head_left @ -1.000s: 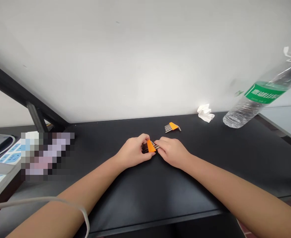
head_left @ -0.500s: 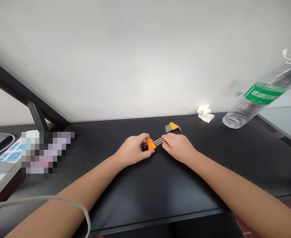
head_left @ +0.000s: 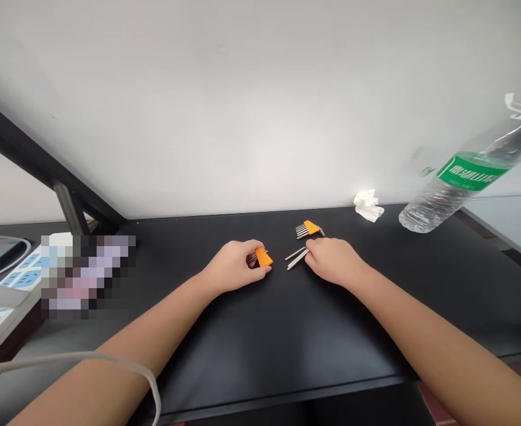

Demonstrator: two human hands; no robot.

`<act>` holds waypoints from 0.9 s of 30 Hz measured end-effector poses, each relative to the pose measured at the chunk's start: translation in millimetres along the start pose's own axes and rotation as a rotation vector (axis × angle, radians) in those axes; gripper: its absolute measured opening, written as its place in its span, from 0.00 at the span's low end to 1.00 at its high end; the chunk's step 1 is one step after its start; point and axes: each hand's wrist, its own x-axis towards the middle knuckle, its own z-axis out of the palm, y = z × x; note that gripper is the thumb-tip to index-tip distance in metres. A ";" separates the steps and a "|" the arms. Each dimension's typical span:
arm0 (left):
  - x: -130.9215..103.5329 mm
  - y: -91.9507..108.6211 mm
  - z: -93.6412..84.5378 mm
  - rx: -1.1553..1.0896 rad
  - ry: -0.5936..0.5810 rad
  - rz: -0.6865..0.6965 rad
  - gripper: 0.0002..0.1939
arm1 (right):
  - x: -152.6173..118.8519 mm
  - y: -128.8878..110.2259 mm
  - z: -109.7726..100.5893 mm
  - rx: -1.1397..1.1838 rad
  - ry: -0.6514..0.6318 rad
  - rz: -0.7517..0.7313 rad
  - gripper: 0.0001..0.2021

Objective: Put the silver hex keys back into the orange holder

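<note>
On the black worktop [head_left: 243, 343], left grip [head_left: 232, 266] pinches orange holder [head_left: 264, 257], some rods [head_left: 252, 257] left in it; right grip [head_left: 334, 260] closed round loose rods [head_left: 296, 261], clear of it.

Left forearm [head_left: 167, 322]: bare as far as view reaches, smooth and rounded, broad at near end, tapering to slim wrist [head_left: 208, 285]. Left hand [head_left: 229, 266]: bare, smoothly rounded back, slim thumb [head_left: 259, 274]. Right forearm [head_left: 420, 334]: likewise bare, smooth, broad at near right, narrowing toward far end. Right hand [head_left: 335, 261]: bare, compact, softly curved back. Nail details too small to tell.
</note>
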 end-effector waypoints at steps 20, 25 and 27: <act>4.4 -6.5 5.7 0.112 -0.003 0.008 0.21 | -5.5 -3.7 -10.4 0.305 -0.050 0.142 0.07; 5.0 -6.4 6.4 0.100 -0.001 0.004 0.21 | -8.0 -12.9 -5.7 0.303 0.038 0.079 0.06; 5.3 -6.5 6.9 0.099 -0.003 0.001 0.21 | -6.9 -15.2 -2.4 0.285 0.080 0.062 0.07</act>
